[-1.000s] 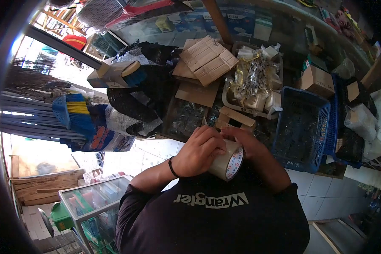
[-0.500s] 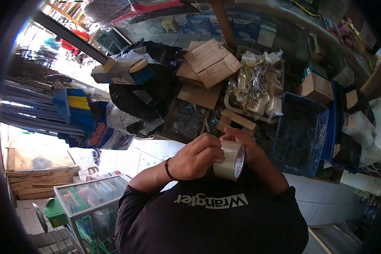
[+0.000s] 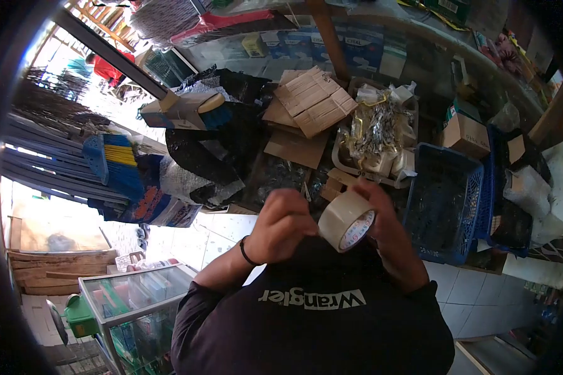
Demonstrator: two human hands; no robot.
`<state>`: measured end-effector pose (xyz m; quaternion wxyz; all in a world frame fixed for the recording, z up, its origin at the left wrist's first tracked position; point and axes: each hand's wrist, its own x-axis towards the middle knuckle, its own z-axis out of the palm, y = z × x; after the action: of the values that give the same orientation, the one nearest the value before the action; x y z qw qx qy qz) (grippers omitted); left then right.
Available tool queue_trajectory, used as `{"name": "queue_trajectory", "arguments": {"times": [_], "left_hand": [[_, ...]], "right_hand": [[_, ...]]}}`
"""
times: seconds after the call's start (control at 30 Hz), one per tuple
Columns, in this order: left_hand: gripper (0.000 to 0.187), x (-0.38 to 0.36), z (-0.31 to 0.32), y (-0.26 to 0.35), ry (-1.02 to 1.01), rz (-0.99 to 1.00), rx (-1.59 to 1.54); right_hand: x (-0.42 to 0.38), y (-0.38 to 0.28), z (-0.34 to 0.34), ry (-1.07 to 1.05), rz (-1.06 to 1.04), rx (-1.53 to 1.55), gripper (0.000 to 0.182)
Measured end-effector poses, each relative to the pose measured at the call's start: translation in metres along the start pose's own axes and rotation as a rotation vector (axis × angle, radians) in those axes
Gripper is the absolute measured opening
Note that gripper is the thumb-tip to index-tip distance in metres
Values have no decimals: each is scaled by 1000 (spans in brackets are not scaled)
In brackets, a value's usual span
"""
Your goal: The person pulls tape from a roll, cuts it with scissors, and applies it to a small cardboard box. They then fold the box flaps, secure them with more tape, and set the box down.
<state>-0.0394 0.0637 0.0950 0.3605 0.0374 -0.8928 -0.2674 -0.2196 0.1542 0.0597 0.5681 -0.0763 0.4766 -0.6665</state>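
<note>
My right hand [image 3: 381, 209] grips a wide roll of packing tape [image 3: 339, 217], translucent tan with a printed cardboard core facing right. The roll is tilted in front of my chest. At its left edge is my left hand [image 3: 280, 228], with a dark band on the wrist. The left fingers are curled closed and slightly blurred, their tips close to the roll's side. Whether they pinch the tape's end cannot be made out. Just beyond the roll lies a small open cardboard box [image 3: 339, 182], partly covered by my right hand.
A tray [image 3: 406, 125] of plastic-wrapped metal pieces stands ahead, beside stacked cardboard pieces [image 3: 316, 100]. To the right is a blue plastic basket [image 3: 475, 187]. Brushes and brooms [image 3: 109, 165] crowd the left. A glass display case [image 3: 137, 294] stands at lower left.
The tape roll has turned and shifted slightly right in my right hand. My left hand has moved a little left, off the roll's outer face to its left edge.
</note>
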Motion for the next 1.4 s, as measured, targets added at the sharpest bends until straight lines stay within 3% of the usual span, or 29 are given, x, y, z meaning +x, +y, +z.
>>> {"name": "queue_trajectory", "arguments": {"times": [0.03,0.13,0.17,0.27,0.43,0.63,0.7,1.07,1.17,1.4], "left_hand": [[21,-3,1,-4,49,-49,8],[14,-12,13,-10,244,-302,-311],[19,-16,12,-16,212,-263,-223],[31,-30,19,-18,225,-439,-550],[35,-35,40,-15,418,-613,-989],[21,-20,43,-7,611,-879,-1107],[20,-14,43,-7,589,-939,-951],[43,-12,29,-9,641,-905,-807],[38,-17,22,-19,523,-967,-855],[23,-25,14,-39,476,-1060,-1054]], "right_hand": [[1,-9,1,79,150,64,34],[18,9,-25,41,-233,-151,34],[16,3,-29,-42,-269,-188,33],[3,-17,-32,-229,-411,-421,26],[-9,-15,-13,-153,-600,-638,27],[-8,-2,-2,-47,-1001,-906,18],[-6,2,0,-64,-1142,-961,17],[6,31,8,-13,-1194,-932,17],[7,37,8,15,-1169,-929,18],[6,45,0,104,-1055,-895,20]]}}
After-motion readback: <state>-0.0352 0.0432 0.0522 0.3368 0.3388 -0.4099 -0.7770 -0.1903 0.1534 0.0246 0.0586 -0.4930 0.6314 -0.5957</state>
